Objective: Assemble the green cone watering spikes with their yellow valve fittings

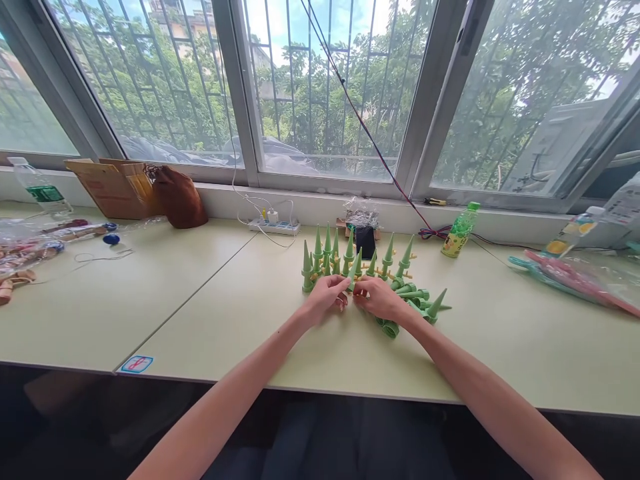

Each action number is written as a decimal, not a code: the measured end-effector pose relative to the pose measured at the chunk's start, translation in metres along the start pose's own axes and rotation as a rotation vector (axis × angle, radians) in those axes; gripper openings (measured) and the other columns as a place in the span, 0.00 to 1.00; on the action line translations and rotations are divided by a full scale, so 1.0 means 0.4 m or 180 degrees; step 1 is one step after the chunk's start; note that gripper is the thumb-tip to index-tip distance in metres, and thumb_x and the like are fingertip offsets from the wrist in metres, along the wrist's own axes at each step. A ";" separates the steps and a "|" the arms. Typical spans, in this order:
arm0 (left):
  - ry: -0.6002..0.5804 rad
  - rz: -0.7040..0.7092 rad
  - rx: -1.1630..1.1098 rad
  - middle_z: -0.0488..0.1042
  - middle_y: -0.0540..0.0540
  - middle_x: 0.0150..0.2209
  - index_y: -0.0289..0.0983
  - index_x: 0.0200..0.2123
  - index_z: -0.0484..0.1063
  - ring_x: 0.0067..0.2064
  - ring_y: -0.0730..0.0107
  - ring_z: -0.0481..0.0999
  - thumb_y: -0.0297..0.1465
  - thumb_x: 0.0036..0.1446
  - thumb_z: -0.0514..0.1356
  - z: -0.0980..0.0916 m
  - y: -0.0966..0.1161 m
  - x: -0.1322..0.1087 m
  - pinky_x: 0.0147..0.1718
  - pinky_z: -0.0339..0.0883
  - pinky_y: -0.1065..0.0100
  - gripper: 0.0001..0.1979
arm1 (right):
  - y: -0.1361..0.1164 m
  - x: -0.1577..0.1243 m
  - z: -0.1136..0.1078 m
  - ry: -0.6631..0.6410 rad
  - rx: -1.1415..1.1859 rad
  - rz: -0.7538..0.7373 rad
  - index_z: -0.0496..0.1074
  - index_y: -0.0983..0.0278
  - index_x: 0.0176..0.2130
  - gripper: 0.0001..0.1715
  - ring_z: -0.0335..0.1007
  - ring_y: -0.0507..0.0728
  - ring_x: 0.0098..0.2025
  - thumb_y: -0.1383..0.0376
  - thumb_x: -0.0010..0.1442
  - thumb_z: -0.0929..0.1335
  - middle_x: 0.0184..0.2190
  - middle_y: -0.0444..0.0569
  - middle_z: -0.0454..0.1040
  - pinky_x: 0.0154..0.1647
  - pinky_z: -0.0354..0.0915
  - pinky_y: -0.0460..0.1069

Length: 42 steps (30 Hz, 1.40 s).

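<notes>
Across the counter (200, 320), left to right, upright cones (307, 270) begin just beyond our left hand (326, 297); a nudge from it could topple them. Its fingers pinch one green cone (355, 269) between our hands — too light a hold could drop it. Our right hand (379, 298) curls near its base, its grip hidden. Loose cones (419, 294) lie beside that hand — a sideways sweep could roll them.
</notes>
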<state>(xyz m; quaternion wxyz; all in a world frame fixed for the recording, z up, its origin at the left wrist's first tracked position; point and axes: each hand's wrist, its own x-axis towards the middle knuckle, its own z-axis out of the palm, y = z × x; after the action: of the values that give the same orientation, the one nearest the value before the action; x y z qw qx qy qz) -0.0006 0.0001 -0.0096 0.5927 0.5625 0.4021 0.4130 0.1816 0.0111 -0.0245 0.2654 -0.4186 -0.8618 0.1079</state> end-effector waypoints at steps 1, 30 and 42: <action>0.0006 -0.0006 0.0006 0.69 0.48 0.25 0.33 0.31 0.69 0.23 0.77 0.69 0.48 0.48 0.68 0.000 0.000 0.000 0.19 0.62 0.74 0.23 | 0.000 0.000 0.001 0.0007 0.0004 -0.0005 0.75 0.65 0.30 0.08 0.67 0.54 0.32 0.73 0.57 0.67 0.29 0.47 0.71 0.35 0.62 0.48; -0.0078 -0.0016 -0.0049 0.73 0.45 0.33 0.33 0.35 0.70 0.31 0.69 0.77 0.44 0.46 0.71 -0.017 -0.018 0.005 0.31 0.71 0.67 0.23 | -0.022 0.003 0.002 0.1054 0.0555 -0.0036 0.64 0.62 0.31 0.13 0.61 0.53 0.29 0.64 0.68 0.60 0.27 0.45 0.67 0.33 0.58 0.47; -0.0121 0.0026 -0.0031 0.72 0.45 0.35 0.33 0.37 0.72 0.30 0.71 0.75 0.43 0.45 0.71 -0.015 -0.015 0.002 0.30 0.71 0.67 0.23 | -0.034 0.003 0.002 0.1102 0.0678 -0.0120 0.66 0.62 0.32 0.11 0.63 0.53 0.30 0.66 0.67 0.60 0.28 0.45 0.69 0.34 0.59 0.47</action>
<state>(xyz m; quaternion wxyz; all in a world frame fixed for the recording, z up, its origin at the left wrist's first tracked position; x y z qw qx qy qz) -0.0058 0.0025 -0.0159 0.6013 0.5690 0.3864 0.4066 0.1716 0.0035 -0.0193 0.4544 -0.3843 -0.7947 0.1198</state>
